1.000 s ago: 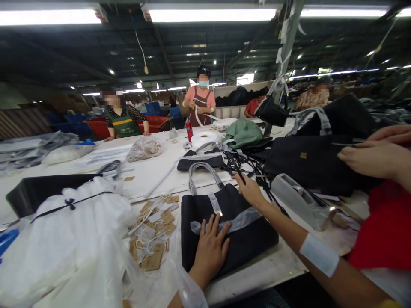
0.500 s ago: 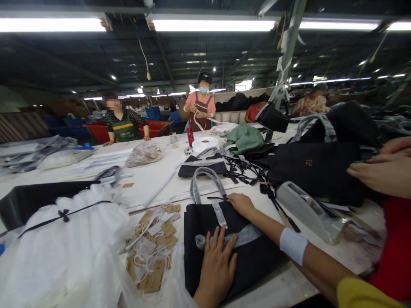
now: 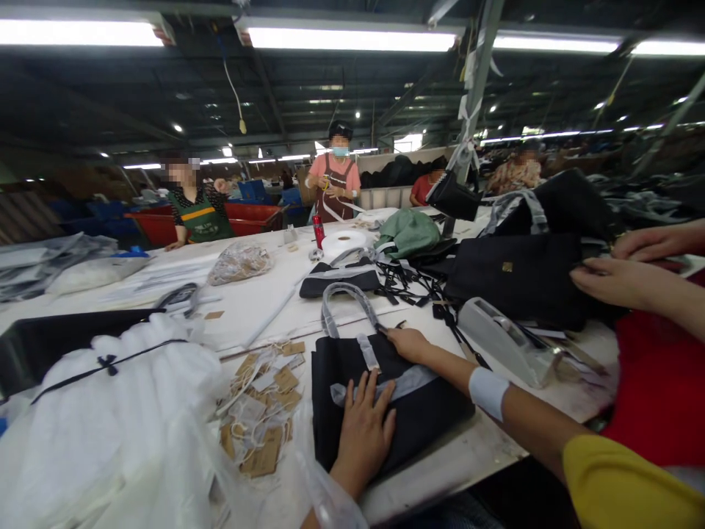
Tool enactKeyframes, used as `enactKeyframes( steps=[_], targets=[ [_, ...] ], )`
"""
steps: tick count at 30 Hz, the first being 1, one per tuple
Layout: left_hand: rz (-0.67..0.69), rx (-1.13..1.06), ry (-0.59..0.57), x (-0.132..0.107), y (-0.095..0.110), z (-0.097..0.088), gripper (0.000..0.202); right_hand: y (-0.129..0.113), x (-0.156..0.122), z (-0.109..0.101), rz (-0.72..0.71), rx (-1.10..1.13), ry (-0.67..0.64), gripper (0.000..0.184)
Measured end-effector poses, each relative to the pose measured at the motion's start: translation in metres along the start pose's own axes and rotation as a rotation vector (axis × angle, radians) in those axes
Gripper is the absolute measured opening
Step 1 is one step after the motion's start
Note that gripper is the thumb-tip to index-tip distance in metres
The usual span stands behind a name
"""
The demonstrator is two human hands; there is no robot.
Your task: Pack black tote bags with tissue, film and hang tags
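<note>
Where one bag [image 3: 421,419] lies, two hands [image 3: 364,422] [image 3: 408,343] touch it.

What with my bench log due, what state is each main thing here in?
Nearest black handbag: lying flat, handle wrapped
Left hand: spread on the handbag
Right hand: at the handbag's upper edge, grip unclear
White bundle: tied with dark cord
Tags: loosely heaped
White roll: lying flat
Red bottle: upright
Green cloth: crumpled
Ceiling lights: lit

at least 4 black bags [image 3: 413,419], 1 red bottle [image 3: 318,233]; 1 white roll [image 3: 352,245]
</note>
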State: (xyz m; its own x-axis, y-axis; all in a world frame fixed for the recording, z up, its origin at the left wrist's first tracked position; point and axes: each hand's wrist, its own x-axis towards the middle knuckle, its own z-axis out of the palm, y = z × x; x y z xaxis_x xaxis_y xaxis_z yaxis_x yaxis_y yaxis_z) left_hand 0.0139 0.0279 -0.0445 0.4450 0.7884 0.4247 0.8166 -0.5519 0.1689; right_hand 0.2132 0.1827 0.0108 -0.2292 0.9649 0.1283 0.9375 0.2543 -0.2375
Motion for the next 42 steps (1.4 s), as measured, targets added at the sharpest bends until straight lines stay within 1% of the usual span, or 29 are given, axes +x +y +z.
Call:
enactKeyframes(
  steps=[1,2,5,7,8,11,12,16,18,20,23,24,27,28,31,32,34,36,40,42],
  targets=[
    [-0.002,0.000,0.002,0.000,0.000,0.000,0.049,0.001,-0.001,-0.002,0.003,0.004,-0.007,0.049],
    [-0.001,0.003,0.005,0.000,0.000,0.000,0.048,0.003,-0.001,-0.005,0.011,0.010,0.016,0.049],
    [0.017,0.022,0.021,0.001,0.000,0.001,0.049,0.009,-0.007,-0.019,0.033,0.026,0.137,0.047],
    [0.035,0.052,0.034,0.000,0.000,0.002,0.050,0.011,-0.018,-0.026,0.025,0.026,0.185,0.046],
    [0.048,0.073,0.040,0.000,-0.001,0.003,0.051,0.011,-0.024,-0.028,0.010,0.022,0.180,0.043],
    [0.082,0.143,0.065,-0.001,-0.004,0.011,0.053,0.008,-0.042,-0.027,-0.064,0.007,0.089,0.028],
    [0.092,0.161,0.081,-0.001,-0.006,0.014,0.053,0.006,-0.045,-0.026,-0.079,0.002,0.073,0.026],
    [0.150,0.192,0.148,0.001,-0.015,0.030,0.051,0.004,-0.045,-0.024,-0.030,-0.039,0.144,0.039],
    [0.167,0.198,0.156,0.002,-0.018,0.033,0.051,0.004,-0.044,-0.023,-0.019,-0.058,0.124,0.037],
    [0.162,0.202,0.150,0.002,-0.018,0.032,0.050,0.003,-0.043,-0.022,-0.014,-0.067,0.109,0.034],
    [0.143,0.197,0.120,-0.001,-0.013,0.023,0.051,0.001,-0.041,-0.018,0.004,-0.067,0.161,0.043],
    [0.137,0.192,0.105,-0.002,-0.011,0.020,0.051,0.001,-0.040,-0.015,-0.004,-0.063,0.161,0.043],
    [0.112,0.172,0.060,-0.002,-0.005,0.011,0.050,-0.002,-0.037,-0.005,-0.070,-0.049,0.081,0.034],
    [0.103,0.165,0.050,-0.002,-0.004,0.009,0.049,-0.003,-0.037,-0.002,-0.086,-0.047,0.066,0.035],
    [0.084,0.148,0.036,-0.001,-0.003,0.008,0.050,-0.006,-0.036,0.004,-0.091,-0.060,0.095,0.053],
    [0.082,0.144,0.032,-0.001,-0.003,0.008,0.050,-0.007,-0.036,0.005,-0.099,-0.070,0.084,0.057],
    [0.074,0.136,0.025,-0.001,-0.003,0.008,0.049,-0.009,-0.034,0.006,-0.131,-0.085,0.004,0.063],
    [0.069,0.125,0.017,-0.001,-0.003,0.008,0.048,-0.010,-0.031,0.006,-0.152,-0.091,-0.069,0.065],
    [0.071,0.108,0.019,-0.001,-0.003,0.008,0.049,-0.010,-0.025,0.006,-0.143,-0.080,-0.034,0.064],
    [0.069,0.101,0.019,0.000,-0.002,0.007,0.048,-0.010,-0.025,0.005,-0.151,-0.071,-0.044,0.061]
  ],
)
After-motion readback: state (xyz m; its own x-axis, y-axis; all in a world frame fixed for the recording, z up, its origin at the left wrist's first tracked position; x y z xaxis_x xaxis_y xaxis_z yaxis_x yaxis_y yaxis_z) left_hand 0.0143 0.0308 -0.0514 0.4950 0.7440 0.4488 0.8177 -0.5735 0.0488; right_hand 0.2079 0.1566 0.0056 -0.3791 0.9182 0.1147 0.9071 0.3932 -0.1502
